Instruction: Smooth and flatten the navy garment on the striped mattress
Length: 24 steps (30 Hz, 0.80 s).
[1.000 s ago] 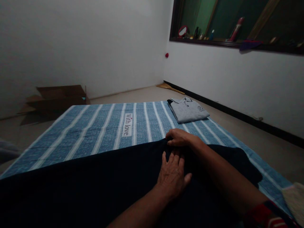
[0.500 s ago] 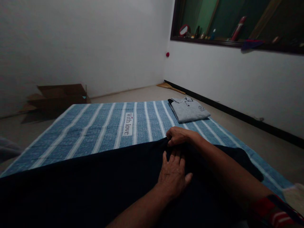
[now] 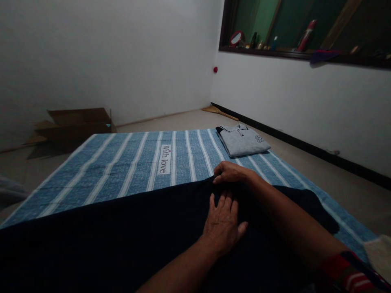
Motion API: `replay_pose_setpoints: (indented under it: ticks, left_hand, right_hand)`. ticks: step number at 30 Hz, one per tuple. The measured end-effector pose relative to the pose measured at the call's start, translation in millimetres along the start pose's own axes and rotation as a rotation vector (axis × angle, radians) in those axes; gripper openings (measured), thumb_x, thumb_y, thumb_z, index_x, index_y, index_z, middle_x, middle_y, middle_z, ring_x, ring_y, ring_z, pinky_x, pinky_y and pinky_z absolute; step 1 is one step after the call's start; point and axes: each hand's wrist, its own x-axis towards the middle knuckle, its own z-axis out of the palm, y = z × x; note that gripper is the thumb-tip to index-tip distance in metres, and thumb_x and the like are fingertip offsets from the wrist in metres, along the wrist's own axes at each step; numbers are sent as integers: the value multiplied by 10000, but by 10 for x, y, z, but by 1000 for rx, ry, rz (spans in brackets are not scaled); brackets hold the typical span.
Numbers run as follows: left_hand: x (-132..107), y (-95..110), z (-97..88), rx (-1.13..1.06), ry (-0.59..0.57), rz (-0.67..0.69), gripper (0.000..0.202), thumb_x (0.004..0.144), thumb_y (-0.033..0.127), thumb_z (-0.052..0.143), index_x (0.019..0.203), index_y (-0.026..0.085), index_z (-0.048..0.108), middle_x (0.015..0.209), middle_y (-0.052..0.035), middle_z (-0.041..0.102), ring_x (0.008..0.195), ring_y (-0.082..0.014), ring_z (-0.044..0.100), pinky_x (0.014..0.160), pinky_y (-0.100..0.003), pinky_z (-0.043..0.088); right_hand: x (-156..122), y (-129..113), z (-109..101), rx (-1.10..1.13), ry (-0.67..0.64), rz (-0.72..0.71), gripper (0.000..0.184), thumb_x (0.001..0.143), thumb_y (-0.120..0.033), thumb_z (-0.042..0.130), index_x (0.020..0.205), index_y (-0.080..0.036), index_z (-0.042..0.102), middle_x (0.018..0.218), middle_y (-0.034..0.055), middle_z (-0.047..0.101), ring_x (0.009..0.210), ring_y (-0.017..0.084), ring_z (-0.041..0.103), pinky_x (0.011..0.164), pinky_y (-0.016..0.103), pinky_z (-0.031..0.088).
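Observation:
A dark navy garment (image 3: 122, 236) lies spread over the near part of a blue and white striped mat (image 3: 128, 162) printed "With love". My left hand (image 3: 222, 224) rests flat on the garment, fingers stretched forward. Just beyond it my right hand (image 3: 230, 173) is closed in a pinch on the garment's far edge. A folded grey polo shirt (image 3: 242, 140) sits on the mat's far right corner, apart from both hands.
A flattened cardboard box (image 3: 73, 124) lies on the floor by the back wall. A window ledge (image 3: 275, 51) at upper right holds a small mirror, bottles and other items. A pale cloth (image 3: 378, 252) shows at the right edge. A broom (image 3: 220, 112) lies in the corner.
Both hands stay nearly in place; my right hand has shifted slightly along the garment's edge.

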Motion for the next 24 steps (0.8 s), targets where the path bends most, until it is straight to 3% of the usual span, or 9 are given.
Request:
replay_pose_setpoints:
  ticks: [5, 12, 18, 24]
  left_hand:
    - [-10, 18, -6, 16, 44, -29, 673, 856, 555, 440, 1377, 133, 391, 1485, -175, 333, 1397, -318, 224, 1107, -582, 208]
    - [25, 20, 20, 83, 132, -204, 789, 823, 596, 468, 1335, -4, 434, 1445, -283, 334, 1375, -382, 245, 1100, -552, 257]
    - [45, 21, 10, 79, 24, -263, 798, 836, 604, 426, 1336, -19, 440, 1445, -282, 328, 1374, -376, 243, 1112, -526, 251]
    - [95, -27, -58, 85, -5, -275, 765, 828, 584, 458, 1350, 25, 435, 1464, -239, 330, 1382, -350, 249, 1107, -518, 260]
  right_hand:
    - [4, 53, 62, 129, 74, 12, 152, 697, -284, 636, 633, -153, 594, 552, -53, 521, 524, 87, 453, 501, 212, 336]
    - [92, 181, 155, 203, 180, -29, 113, 651, -240, 691, 647, -159, 613, 593, -52, 543, 573, 94, 487, 551, 216, 358]
    - [104, 249, 237, 226, 301, -29, 204, 639, -217, 719, 823, -173, 645, 631, -65, 504, 597, 90, 468, 578, 217, 348]
    - [95, 278, 272, 261, 308, -20, 154, 671, -216, 687, 809, -155, 653, 610, -59, 503, 580, 93, 468, 564, 220, 360]
